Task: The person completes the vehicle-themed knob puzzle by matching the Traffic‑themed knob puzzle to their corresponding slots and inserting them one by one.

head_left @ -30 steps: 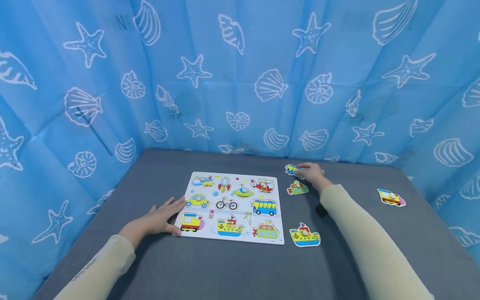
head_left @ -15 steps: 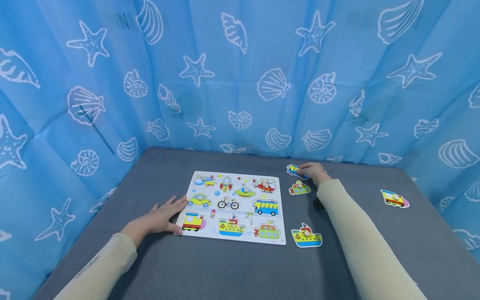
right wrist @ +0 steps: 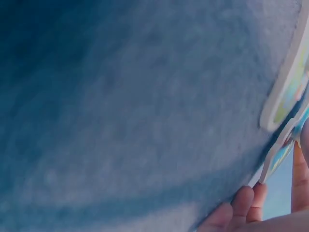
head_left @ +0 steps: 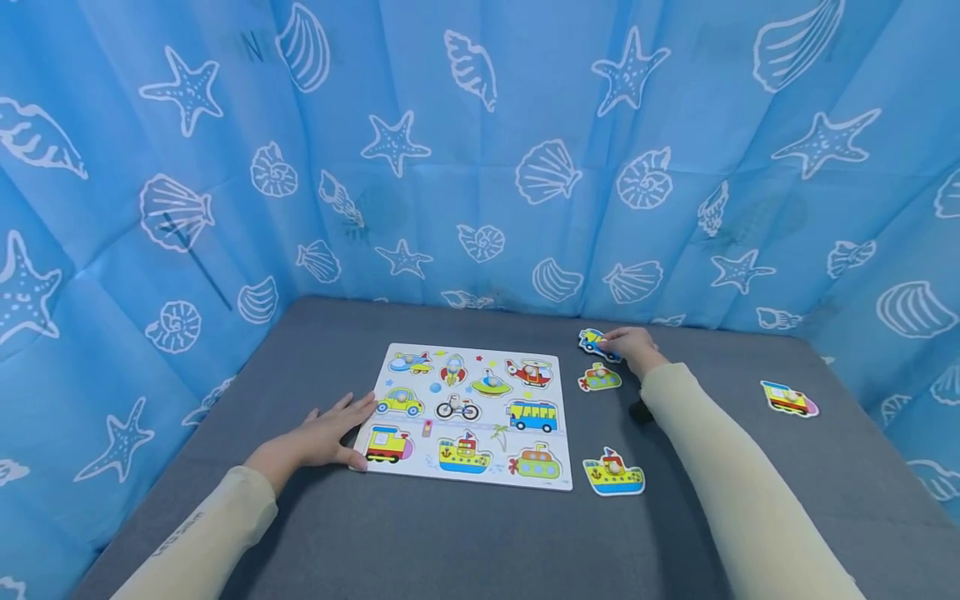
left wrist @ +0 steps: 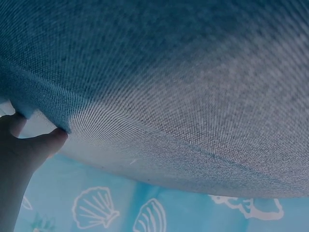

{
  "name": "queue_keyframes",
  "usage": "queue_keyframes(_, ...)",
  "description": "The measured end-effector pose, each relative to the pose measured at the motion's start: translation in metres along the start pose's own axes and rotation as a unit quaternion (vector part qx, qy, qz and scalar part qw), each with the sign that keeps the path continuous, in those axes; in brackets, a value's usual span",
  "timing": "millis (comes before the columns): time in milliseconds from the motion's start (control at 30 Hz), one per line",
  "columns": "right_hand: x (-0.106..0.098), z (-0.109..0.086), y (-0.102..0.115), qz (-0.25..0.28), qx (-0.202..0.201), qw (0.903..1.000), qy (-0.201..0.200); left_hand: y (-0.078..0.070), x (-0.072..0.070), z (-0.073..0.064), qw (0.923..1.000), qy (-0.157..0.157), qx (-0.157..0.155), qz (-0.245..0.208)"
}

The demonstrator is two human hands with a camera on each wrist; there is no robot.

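Note:
A white puzzle board [head_left: 480, 433] with vehicle pictures lies on the grey table. My left hand [head_left: 322, 433] rests at its left edge, fingers spread, with fingertips and thumb touching the border. Beyond the board's far right corner, my right hand [head_left: 633, 346] pinches a blue and yellow bus puzzle piece [head_left: 591, 340], partly covered by my fingers. In the right wrist view, the bus piece [right wrist: 280, 154] shows edge-on beside the fingers, looking slightly tilted. Just nearer lies a green submarine piece [head_left: 600, 377] with a knob.
A yellow and blue ship piece [head_left: 613, 475] lies right of the board's near corner. Farther right is a train piece [head_left: 789, 398]. A small black object [head_left: 640, 412] shows by the right sleeve. A blue curtain [head_left: 480, 167] with shell prints hangs behind the table.
The bus piece has shifted slightly to the right and tilted a little with my right hand. My left hand and the board stay in place.

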State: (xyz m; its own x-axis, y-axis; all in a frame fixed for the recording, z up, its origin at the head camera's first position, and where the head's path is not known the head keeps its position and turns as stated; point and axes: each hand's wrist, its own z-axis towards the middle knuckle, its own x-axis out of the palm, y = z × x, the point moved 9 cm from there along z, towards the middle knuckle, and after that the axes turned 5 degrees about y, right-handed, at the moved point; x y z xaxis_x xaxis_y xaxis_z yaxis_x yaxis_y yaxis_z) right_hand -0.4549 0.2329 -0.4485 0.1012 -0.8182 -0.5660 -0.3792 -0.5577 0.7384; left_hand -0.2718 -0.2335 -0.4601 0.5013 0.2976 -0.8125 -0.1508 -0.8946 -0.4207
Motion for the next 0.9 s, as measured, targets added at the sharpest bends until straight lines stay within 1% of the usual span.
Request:
queue_keyframes(133, -0.006, 0.001, -0.006, 0.043, 0.003, 0.9990, 0.014, 0.000, 0.000, 0.001, 1.0000, 0.001, 0.001, 0.001)
queue_keyframes(233, -0.010, -0.001, -0.009, 0.055, 0.005, 0.9982, 0.023, -0.001, 0.000, 0.001, 1.0000, 0.003, 0.002, 0.002)
queue_keyframes(333, -0.012, -0.007, -0.007, 0.045, -0.002, 0.9986, 0.029, -0.001, 0.000, 0.000, 1.0000, 0.004, -0.001, 0.000)
queue_keyframes(500, -0.013, -0.020, -0.003, 0.024, -0.020, 0.9991, 0.029, -0.001, 0.001, -0.001, 1.0000, 0.004, -0.005, -0.006)
queue_keyframes(667, -0.013, -0.042, 0.005, 0.008, -0.039, 0.9984, 0.039, 0.000, 0.002, 0.000, 1.0000, 0.004, -0.001, -0.004)
queue_keyframes(900, -0.006, -0.072, 0.016, -0.022, -0.076, 0.9942, 0.072, 0.000, 0.001, -0.001, 1.0000, 0.005, 0.003, -0.005)
